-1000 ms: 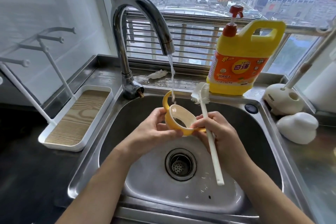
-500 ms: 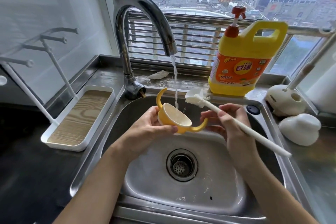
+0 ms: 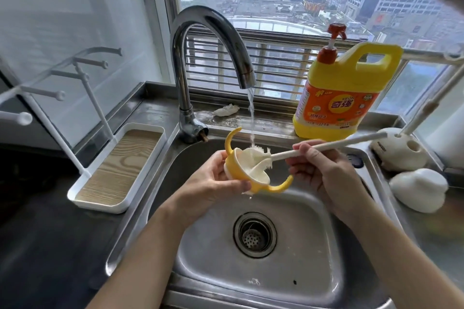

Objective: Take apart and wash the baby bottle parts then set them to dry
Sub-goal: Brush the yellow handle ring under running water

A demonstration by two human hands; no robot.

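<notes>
Over the steel sink (image 3: 313, 246), my left hand (image 3: 213, 183) grips a yellow bottle collar (image 3: 247, 178) with two curved handles, its opening tilted up and to the right. My right hand (image 3: 324, 170) pinches the white handle of a bottle brush (image 3: 326, 149). The brush's white head sits inside the collar's opening. Water runs from the chrome tap (image 3: 213, 57) onto the brush head and drips below the collar.
A white drying rack (image 3: 100, 178) with pegs and a wood-look tray stands left of the sink. A yellow detergent jug (image 3: 341, 98) stands behind the sink. White rounded holders (image 3: 419, 188) lie on the right counter. A crumpled white scrap (image 3: 226, 110) lies by the window ledge.
My right hand swung the brush from upright to nearly level and pushed its head into the collar. My left hand tilted the collar's opening toward the brush.
</notes>
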